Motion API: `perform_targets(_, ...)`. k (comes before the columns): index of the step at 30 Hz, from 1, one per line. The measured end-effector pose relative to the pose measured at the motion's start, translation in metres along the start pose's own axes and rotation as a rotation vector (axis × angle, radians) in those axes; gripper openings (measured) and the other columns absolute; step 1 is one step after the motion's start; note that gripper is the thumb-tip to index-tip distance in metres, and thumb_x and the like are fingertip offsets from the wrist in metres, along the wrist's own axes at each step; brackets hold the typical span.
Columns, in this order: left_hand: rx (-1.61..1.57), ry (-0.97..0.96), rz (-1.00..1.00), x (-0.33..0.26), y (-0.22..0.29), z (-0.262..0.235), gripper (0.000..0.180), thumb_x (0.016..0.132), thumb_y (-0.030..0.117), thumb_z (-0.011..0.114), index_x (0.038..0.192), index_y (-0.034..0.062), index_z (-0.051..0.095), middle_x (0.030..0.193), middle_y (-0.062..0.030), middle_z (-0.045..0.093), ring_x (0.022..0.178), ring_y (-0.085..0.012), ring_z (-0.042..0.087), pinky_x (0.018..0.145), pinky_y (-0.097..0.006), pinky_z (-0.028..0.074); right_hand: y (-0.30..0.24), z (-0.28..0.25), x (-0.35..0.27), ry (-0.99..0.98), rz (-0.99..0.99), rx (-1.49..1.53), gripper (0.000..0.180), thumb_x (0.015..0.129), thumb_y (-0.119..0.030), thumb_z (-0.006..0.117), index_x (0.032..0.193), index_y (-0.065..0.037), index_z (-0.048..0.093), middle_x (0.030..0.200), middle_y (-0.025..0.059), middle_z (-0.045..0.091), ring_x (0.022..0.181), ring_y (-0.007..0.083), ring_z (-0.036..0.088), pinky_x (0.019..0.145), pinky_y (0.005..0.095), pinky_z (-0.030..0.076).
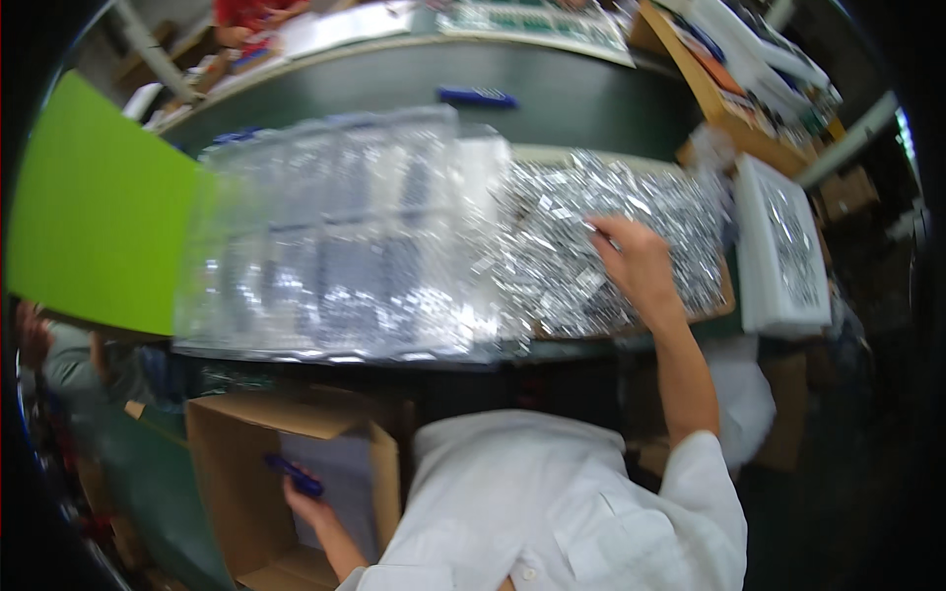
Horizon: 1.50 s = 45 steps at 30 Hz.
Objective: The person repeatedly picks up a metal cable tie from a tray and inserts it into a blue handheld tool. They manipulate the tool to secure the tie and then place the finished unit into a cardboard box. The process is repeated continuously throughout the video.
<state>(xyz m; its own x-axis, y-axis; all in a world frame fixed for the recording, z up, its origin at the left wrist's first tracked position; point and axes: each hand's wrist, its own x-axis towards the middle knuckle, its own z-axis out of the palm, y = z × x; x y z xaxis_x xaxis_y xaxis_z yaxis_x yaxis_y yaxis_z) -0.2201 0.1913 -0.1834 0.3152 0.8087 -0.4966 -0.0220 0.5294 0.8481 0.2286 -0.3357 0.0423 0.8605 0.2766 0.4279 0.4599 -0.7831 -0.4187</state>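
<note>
Reaching up from the lower right, the right hand (639,264) is resting on a heap of small silver packets (601,236), its fingers curled and pinching at the packets near its fingertips; whether it is actually gripping one I cannot tell. The heap is lying on a brown board (727,294) on the surface (552,98), spreading out to the left, above and to the right of the hand. Just left of the heap, clear plastic trays (345,236) are sitting in a blurred stack, touching the heap's edge and running along the near edge of the surface. Beside the trays on the far left, a bright green sheet (99,212) is standing. To the right of the heap, a white tray (783,246) filled with more silver pieces is lying tilted, close to the board.

Down at the lower left, well apart from the heap, the left hand (305,502) is closed around a blue pen (294,475) and hovering inside an open cardboard box (246,473) below the surface. A white sheet (340,492) is lying in the box just beside that hand.

Farther back, another blue pen (478,97) is lying on the dark green surface, and a wooden rack (719,94) with stacked items is standing at the upper right. At the top left, a person in a red top (246,15) is working at the far side, and another person's sleeve (69,360) is showing at the left edge.
</note>
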Motion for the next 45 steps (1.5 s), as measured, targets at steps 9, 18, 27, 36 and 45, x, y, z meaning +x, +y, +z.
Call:
perform_targets(9, -0.094, -0.804, 0.029, -0.147, 0.108, 0.214, 0.055, 0.110, 0.031, 0.040, 0.156, 0.0007, 0.045, 0.103, -0.0093, 0.060, 0.056, -0.0124, 0.057, 0.046, -0.025, 0.048, 0.009, -0.018, -0.018, -0.021, 0.399, 0.462, 0.019, 0.093, -0.013, 0.078, 0.106, 0.001, 0.079, 0.099, 0.0078, 0.077, 0.087, 0.0159, 0.071, 0.081, 0.0313, 0.057)
perform_targets(18, -0.046, -1.402, -0.230, -0.207, 0.097, 0.347, 0.059, 0.110, 0.034, 0.039, 0.160, 0.0005, 0.039, 0.106, -0.0154, 0.059, 0.057, -0.0165, 0.059, 0.051, -0.028, 0.054, 0.030, -0.025, -0.051, 0.067, 0.502, 0.663, 0.023, 0.092, -0.011, 0.080, 0.110, 0.003, 0.074, 0.095, 0.0053, 0.075, 0.087, 0.0103, 0.068, 0.079, 0.0257, 0.055)
perform_targets(27, 0.223, -1.508, -0.524, -0.274, 0.053, 0.420, 0.056, 0.108, 0.018, 0.063, 0.155, 0.0012, 0.040, 0.118, -0.0111, 0.065, 0.071, -0.0109, 0.060, 0.059, -0.027, 0.052, -0.068, -0.058, -0.107, 0.321, -0.165, 0.405, 0.028, 0.082, 0.006, 0.080, 0.107, -0.004, 0.077, 0.109, 0.0108, 0.072, 0.090, 0.0210, 0.070, 0.075, 0.0299, 0.056)
perform_targets(36, 0.346, -1.545, -0.390, -0.296, 0.042, 0.401, 0.055, 0.100, 0.005, 0.070, 0.151, 0.0028, 0.048, 0.113, -0.0037, 0.067, 0.076, -0.0079, 0.063, 0.061, -0.023, 0.052, -0.112, -0.060, -0.159, 0.355, -0.387, 0.035, 0.027, 0.077, 0.004, 0.079, 0.104, 0.004, 0.074, 0.114, 0.0154, 0.071, 0.094, 0.0299, 0.072, 0.074, 0.0392, 0.060)
perform_targets(45, 0.497, -1.684, -0.032, -0.298, 0.029, 0.384, 0.052, 0.098, 0.000, 0.071, 0.148, 0.0009, 0.054, 0.109, -0.0026, 0.069, 0.078, -0.0046, 0.063, 0.065, -0.021, 0.052, -0.141, -0.059, -0.175, 0.449, 0.217, 0.447, 0.025, 0.087, 0.006, 0.078, 0.110, 0.000, 0.070, 0.106, 0.0157, 0.069, 0.084, 0.0258, 0.073, 0.070, 0.0326, 0.060)
